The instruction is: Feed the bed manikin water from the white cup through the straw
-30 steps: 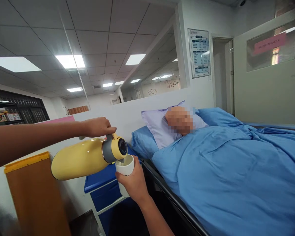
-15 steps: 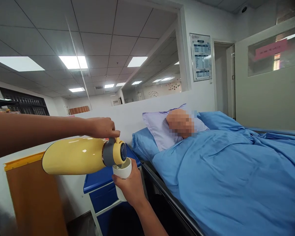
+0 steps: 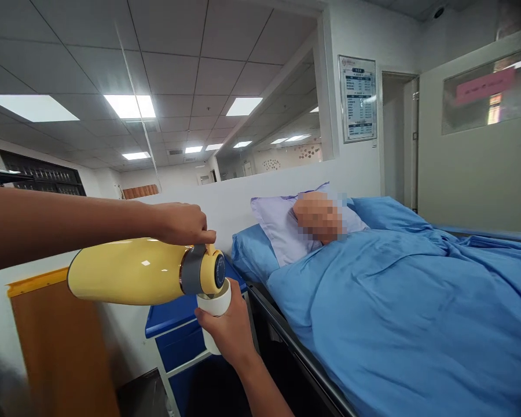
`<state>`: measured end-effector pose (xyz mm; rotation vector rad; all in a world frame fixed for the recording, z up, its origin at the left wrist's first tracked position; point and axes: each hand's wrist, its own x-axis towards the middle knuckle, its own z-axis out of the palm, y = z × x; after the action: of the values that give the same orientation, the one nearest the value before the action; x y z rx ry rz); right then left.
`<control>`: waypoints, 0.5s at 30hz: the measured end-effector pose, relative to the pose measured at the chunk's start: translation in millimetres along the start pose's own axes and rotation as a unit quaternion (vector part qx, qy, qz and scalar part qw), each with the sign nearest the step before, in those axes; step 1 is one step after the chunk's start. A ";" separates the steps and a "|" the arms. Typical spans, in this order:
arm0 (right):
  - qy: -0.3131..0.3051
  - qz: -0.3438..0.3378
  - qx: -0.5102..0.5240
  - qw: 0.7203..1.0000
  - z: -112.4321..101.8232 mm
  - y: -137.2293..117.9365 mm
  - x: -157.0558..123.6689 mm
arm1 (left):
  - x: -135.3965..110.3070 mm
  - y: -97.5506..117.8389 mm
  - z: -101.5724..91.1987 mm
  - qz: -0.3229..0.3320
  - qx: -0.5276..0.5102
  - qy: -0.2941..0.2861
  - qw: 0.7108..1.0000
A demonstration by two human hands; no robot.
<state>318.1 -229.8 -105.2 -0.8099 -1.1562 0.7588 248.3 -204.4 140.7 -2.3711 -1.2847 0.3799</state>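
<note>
My left hand point(image 3: 184, 225) reaches in from the left and is closed on the handle at the neck of a yellow thermos jug point(image 3: 130, 272). The jug lies almost level, its grey collar and round lid pointing right. Under the lid, my right hand point(image 3: 230, 327) grips a white cup point(image 3: 217, 304) that stands nearly upright. The jug's mouth is at the cup's rim, partly over the opening. Any liquid is hard to make out, and the inside of the cup is mostly hidden.
A blue bedside cabinet point(image 3: 165, 318) stands below the jug. To the right is a bed with a dark side rail point(image 3: 286, 341), a blue quilt point(image 3: 399, 313) and a lilac pillow point(image 3: 269, 226), where a head with blurred features rests. A brown board point(image 3: 61, 347) stands left.
The jug's base has risen slightly, so it tips a little more toward the cup. Both hands keep their holds, and the cup has barely moved.
</note>
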 end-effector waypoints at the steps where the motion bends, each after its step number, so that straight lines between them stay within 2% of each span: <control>1: 0.000 -0.002 0.002 1.000 0.1 -0.5 -0.4 | -1.0 2.4 -1.8 0.003 0.009 -0.002 1.000; 9: 0.013 0.011 0.006 1.000 1.4 2.1 -2.0 | -0.6 16.9 -5.7 0.016 0.067 -0.007 0.998; 15: -0.001 0.013 0.010 1.000 0.1 4.3 -2.2 | -1.3 23.5 -6.0 0.022 0.076 -0.007 0.997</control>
<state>317.1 -229.5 -109.9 -0.8094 -1.1396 0.7913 267.3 -218.4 134.7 -2.2751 -1.1669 0.4913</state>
